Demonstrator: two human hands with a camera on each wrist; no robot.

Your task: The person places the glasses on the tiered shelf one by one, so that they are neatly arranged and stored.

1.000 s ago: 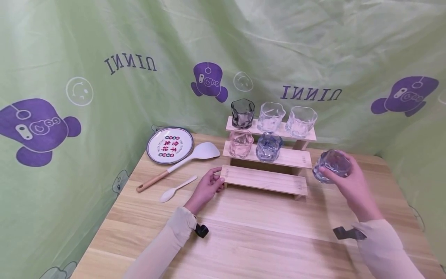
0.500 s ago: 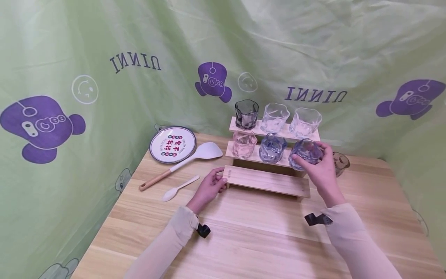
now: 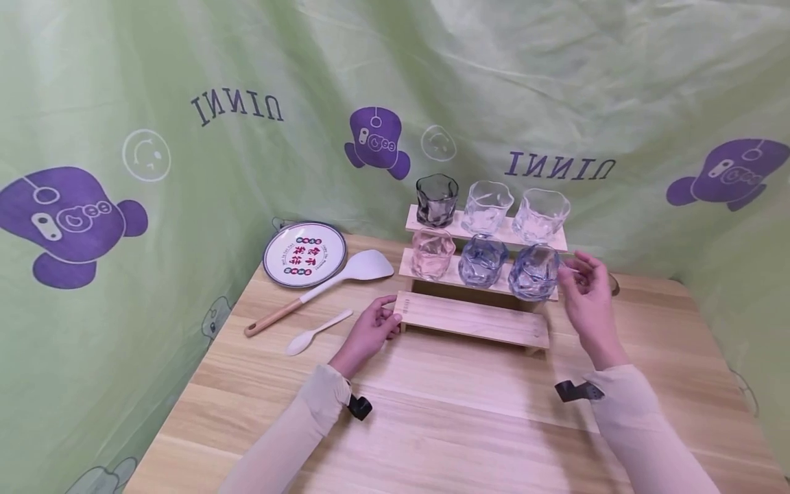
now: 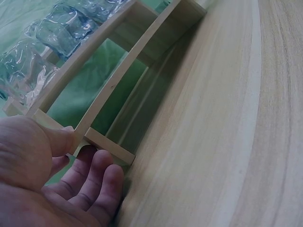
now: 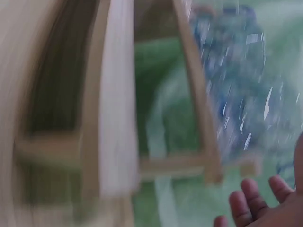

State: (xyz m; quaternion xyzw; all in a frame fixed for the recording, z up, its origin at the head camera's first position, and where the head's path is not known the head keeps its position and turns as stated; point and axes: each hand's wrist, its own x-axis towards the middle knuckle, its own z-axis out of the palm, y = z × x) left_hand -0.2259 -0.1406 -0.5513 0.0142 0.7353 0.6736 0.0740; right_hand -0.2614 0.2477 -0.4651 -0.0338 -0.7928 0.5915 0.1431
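A three-tier wooden stand (image 3: 472,320) holds several wavy glasses. My left hand (image 3: 370,333) pinches the left end of its lowest tier, and the left wrist view shows the thumb (image 4: 60,141) on the board with fingers curled below. On the middle tier stand a pink glass (image 3: 432,255), a blue glass (image 3: 483,262) and, at the right end, another blue glass (image 3: 533,273). Beside that last glass is my right hand (image 3: 589,309), its fingers off the glass and loosely bent. In the blurred right wrist view the fingers (image 5: 253,197) hold nothing.
On the top tier are a dark grey glass (image 3: 437,202) and two clear glasses, one of them the right-end clear glass (image 3: 540,218). A brown glass (image 3: 614,285) is mostly hidden behind my right hand. Left lie a plate (image 3: 304,254), a spatula (image 3: 364,266) and a spoon (image 3: 305,341).
My right hand has carried the blue glass leftward onto the middle tier's right end, let it go and drawn slightly right. My left hand has stayed on the stand.
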